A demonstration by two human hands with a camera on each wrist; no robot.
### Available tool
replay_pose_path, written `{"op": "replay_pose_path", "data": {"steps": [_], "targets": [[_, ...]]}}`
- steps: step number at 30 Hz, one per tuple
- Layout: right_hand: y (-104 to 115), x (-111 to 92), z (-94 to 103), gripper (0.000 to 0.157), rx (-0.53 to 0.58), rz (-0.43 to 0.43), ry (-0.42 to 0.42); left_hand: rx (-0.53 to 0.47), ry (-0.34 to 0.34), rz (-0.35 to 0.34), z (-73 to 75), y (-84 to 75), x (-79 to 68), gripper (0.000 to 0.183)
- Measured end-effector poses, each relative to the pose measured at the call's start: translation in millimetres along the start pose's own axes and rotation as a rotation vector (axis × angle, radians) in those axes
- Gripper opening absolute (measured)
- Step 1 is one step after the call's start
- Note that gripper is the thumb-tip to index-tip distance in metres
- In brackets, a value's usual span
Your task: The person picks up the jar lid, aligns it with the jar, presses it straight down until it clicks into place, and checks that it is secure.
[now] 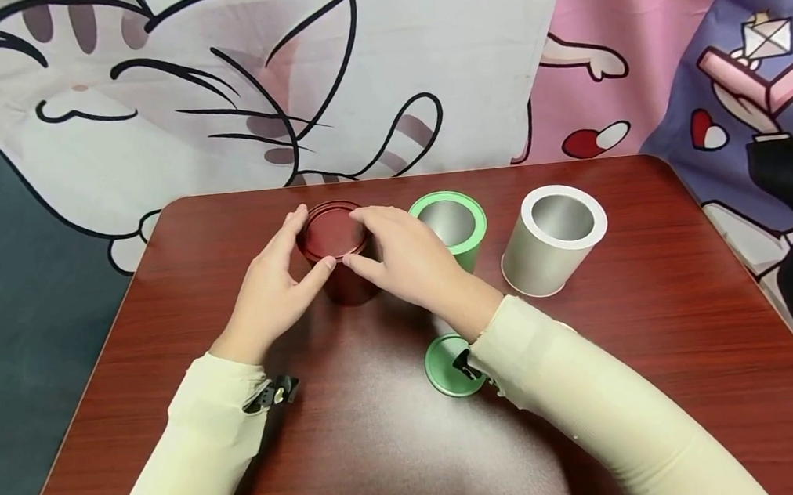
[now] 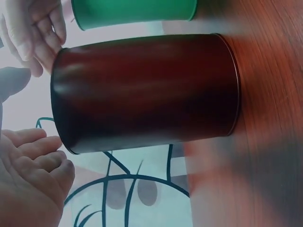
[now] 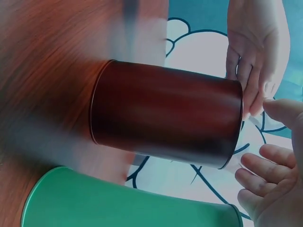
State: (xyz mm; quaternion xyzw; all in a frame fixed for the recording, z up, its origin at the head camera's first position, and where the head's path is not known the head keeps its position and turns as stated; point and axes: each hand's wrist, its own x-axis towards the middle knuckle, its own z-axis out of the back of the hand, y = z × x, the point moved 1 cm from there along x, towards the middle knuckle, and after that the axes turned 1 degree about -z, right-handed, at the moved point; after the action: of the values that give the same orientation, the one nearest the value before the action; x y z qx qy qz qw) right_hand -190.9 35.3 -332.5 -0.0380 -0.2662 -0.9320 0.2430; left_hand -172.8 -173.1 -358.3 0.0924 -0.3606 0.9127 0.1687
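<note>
A dark red canister [image 1: 350,287] stands upright on the table with a red lid [image 1: 331,232] on its top. At the left of the lid is my left hand [image 1: 269,294], thumb on the near rim and fingers along the left side. My right hand [image 1: 415,258] reaches over the right side, its thumb close to the left thumb and its index finger on the lid's edge. In the right wrist view the fingers of the right hand [image 3: 274,175] lie loosely bent near the top of the canister [image 3: 168,116].
An uncovered green canister [image 1: 467,261] stands right of the red one, partly behind my right hand. Farther right is an uncovered silver canister [image 1: 546,258]. A green lid [image 1: 446,369] lies on the table [image 1: 357,440] under my right wrist. A patterned cloth [image 1: 464,53] hangs behind.
</note>
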Motion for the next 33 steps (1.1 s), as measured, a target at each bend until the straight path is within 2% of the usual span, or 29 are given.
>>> {"op": "replay_pose_path", "data": {"steps": [10, 24, 28, 33], "targets": [[-4, -24, 2.1, 0.058, 0.017, 0.029, -0.014, -0.018, -0.012, -0.044, -2.8, -9.2, -7.0, 0.075], [-10, -52, -1.1, 0.057, 0.039, 0.084, -0.060, -0.054, -0.051, -0.139, -15.6, -20.7, -24.0, 0.076], [-13, -60, -2.3, 0.057, 0.040, 0.090, -0.061, -0.057, -0.064, -0.184, -18.5, -26.6, -30.0, 0.077], [-17, -70, -3.8, 0.057, 0.037, 0.099, -0.085, -0.079, -0.045, -0.248, -23.9, -35.6, -38.5, 0.079]]}}
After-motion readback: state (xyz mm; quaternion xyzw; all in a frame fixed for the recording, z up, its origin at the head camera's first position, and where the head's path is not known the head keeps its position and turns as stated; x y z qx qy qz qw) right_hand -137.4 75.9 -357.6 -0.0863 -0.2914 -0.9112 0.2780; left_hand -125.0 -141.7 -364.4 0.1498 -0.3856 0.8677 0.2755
